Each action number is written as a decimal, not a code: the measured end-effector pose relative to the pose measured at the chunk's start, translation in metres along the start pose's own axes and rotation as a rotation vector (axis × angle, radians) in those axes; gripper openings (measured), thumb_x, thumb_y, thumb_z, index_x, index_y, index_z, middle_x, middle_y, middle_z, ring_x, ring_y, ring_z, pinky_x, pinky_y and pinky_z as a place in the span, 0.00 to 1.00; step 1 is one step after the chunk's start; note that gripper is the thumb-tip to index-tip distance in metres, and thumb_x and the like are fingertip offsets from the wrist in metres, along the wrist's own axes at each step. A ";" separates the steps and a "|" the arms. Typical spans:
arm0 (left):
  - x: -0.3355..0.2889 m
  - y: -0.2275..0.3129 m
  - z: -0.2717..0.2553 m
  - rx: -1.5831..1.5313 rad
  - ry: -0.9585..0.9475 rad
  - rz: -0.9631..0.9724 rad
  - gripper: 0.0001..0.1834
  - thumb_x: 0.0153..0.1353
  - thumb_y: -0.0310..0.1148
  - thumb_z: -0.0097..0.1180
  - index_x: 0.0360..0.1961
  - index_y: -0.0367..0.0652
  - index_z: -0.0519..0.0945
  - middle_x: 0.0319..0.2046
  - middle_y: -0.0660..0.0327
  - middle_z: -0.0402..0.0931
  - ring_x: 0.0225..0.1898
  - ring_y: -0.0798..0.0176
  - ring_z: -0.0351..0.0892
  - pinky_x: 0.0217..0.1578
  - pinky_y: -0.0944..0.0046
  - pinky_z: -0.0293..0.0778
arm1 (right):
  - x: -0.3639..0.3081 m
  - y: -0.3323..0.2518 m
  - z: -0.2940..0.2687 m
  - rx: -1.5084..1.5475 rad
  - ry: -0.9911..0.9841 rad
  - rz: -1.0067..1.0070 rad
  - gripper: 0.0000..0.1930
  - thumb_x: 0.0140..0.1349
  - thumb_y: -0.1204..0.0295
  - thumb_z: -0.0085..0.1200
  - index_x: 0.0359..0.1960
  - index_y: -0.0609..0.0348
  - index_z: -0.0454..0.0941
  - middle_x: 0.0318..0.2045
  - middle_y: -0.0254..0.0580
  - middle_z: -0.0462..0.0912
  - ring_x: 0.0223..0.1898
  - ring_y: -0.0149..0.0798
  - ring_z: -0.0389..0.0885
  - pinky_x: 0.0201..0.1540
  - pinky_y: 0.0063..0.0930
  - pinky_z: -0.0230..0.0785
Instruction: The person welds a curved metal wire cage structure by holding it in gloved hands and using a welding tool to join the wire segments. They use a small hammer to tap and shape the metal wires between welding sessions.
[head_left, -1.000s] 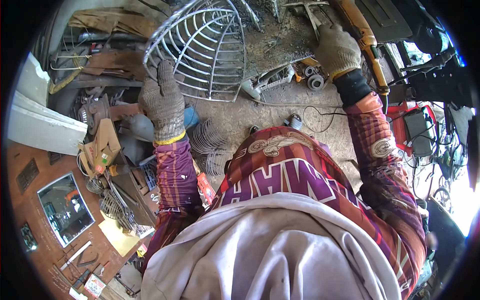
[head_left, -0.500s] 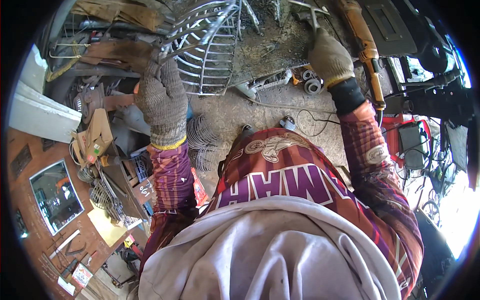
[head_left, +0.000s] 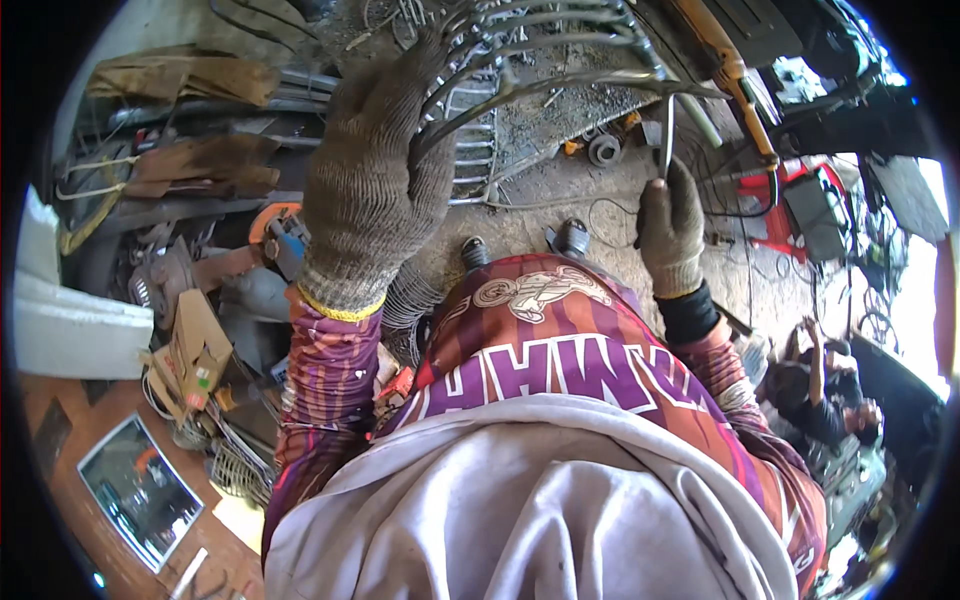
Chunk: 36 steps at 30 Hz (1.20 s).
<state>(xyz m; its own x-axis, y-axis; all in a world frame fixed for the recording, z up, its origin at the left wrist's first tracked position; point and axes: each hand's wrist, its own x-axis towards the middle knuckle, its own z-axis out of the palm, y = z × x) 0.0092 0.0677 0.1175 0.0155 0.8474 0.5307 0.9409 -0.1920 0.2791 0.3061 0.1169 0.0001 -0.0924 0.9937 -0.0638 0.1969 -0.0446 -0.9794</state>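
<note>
Both my hands wear grey-brown knitted work gloves. My left hand [head_left: 375, 180] is raised close, fingers wrapped round an edge bar of a curved metal rack [head_left: 560, 82] made of several bent rods. The rack is tilted up and spans from that hand toward the right. My right hand [head_left: 672, 228] grips the thin metal handle of what looks like a chipping hammer [head_left: 668, 135]. Its narrow head is up at the rack's right end; whether they touch I cannot tell.
A long orange power tool [head_left: 733, 75] with a cord lies at the upper right. Wire coils [head_left: 408, 305] stand on the floor by my feet. At left are a cardboard box [head_left: 195, 350] and brown leather-like pieces [head_left: 205, 165]. Another person [head_left: 832, 405] is at far right.
My left hand has come up and right, tilting the rack up toward me. My right hand has moved down, still holding the hammer. The view has shifted, and a person now shows at right.
</note>
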 end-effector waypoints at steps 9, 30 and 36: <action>0.005 -0.025 0.013 -0.119 0.098 0.394 0.30 0.60 0.28 0.57 0.66 0.45 0.70 0.60 0.53 0.73 0.54 0.42 0.74 0.51 0.51 0.77 | -0.086 -0.004 0.050 -0.244 -0.002 0.055 0.12 0.70 0.70 0.52 0.51 0.62 0.77 0.29 0.50 0.79 0.31 0.43 0.80 0.36 0.35 0.71; 0.047 0.010 0.026 0.033 -0.104 0.391 0.21 0.66 0.32 0.55 0.58 0.36 0.75 0.50 0.45 0.78 0.48 0.44 0.82 0.49 0.51 0.77 | -0.066 -0.026 0.061 -0.318 -0.148 -0.275 0.20 0.64 0.71 0.55 0.57 0.63 0.73 0.34 0.57 0.83 0.35 0.58 0.84 0.37 0.47 0.76; 0.051 0.009 0.027 -0.146 -0.132 0.277 0.21 0.67 0.34 0.55 0.58 0.37 0.76 0.48 0.46 0.80 0.49 0.47 0.82 0.48 0.54 0.76 | -0.065 -0.024 0.070 -0.385 -0.171 -0.175 0.19 0.64 0.70 0.54 0.56 0.63 0.72 0.32 0.57 0.82 0.33 0.60 0.83 0.35 0.50 0.74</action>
<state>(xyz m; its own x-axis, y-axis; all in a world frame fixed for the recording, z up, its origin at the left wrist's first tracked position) 0.0273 0.1229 0.1258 0.3166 0.8079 0.4970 0.8364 -0.4849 0.2554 0.2388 0.0465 0.0144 -0.3101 0.9501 0.0335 0.5093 0.1958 -0.8380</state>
